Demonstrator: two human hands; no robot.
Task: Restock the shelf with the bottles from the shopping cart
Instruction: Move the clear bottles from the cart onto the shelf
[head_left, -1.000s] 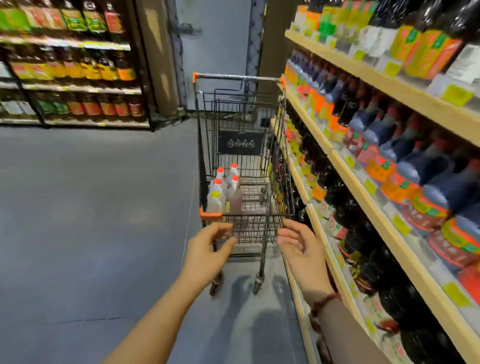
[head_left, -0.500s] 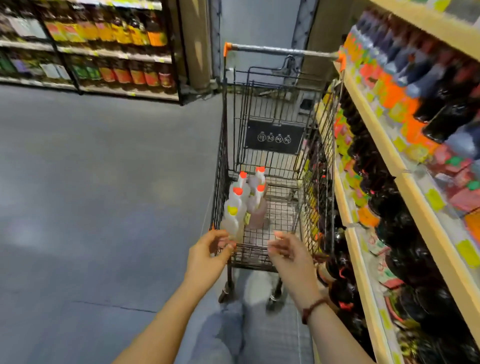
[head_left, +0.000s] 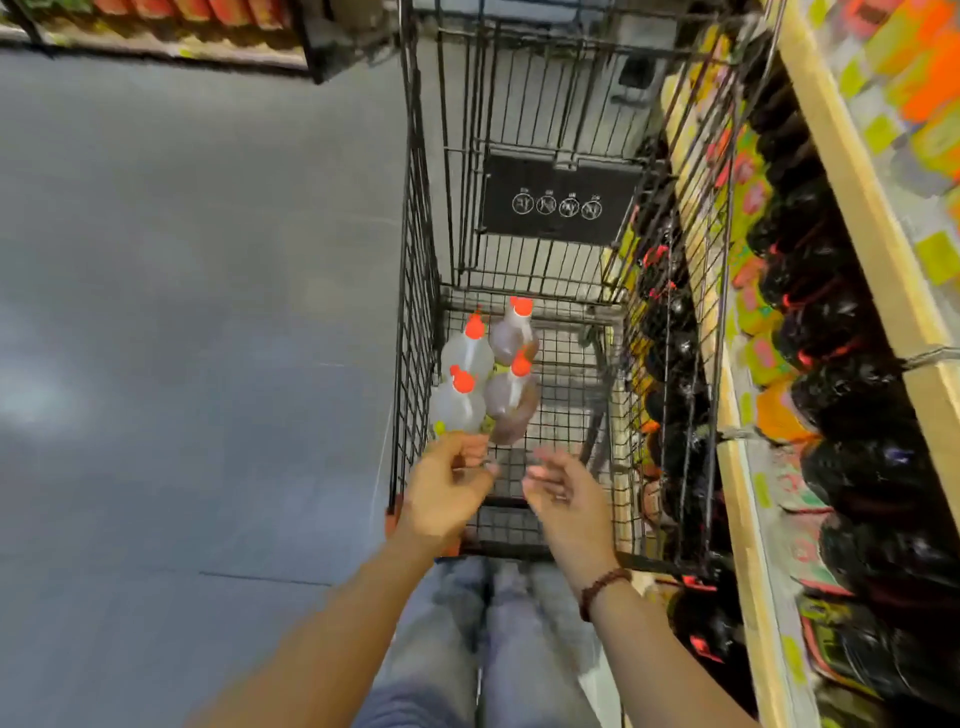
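Grey floor (head_left: 182, 312) fills the left side, with the foot of a far shelf (head_left: 156, 31) just showing at the top corner. Next comes the black wire cart (head_left: 415, 260), seen from above, and the four bottles sit bunched in its near-left corner, all upright with orange-red caps. There are two clear bottles (head_left: 460, 410) against the left wall, one behind the other. Touching them on the right are two brown bottles (head_left: 509, 402), again one behind the other. The left hand (head_left: 449, 493) hangs over the near end of the cart with its fingers loosely curled and nothing in them. Its fingertips sit right at the base of the nearer clear bottle, though whether they touch it is lost in the blur. Just beside it is the right hand (head_left: 569, 499), palm turned inward, fingers relaxed and spread, also empty, with a beaded bracelet (head_left: 602, 590) on the wrist. Jeans (head_left: 467, 649) show below, between the forearms. A black placard (head_left: 558, 200) hangs on the far inside wall of the cart. On the right is the wooden shelf (head_left: 852, 208), close against the cart and packed with dark bottles (head_left: 831, 322).
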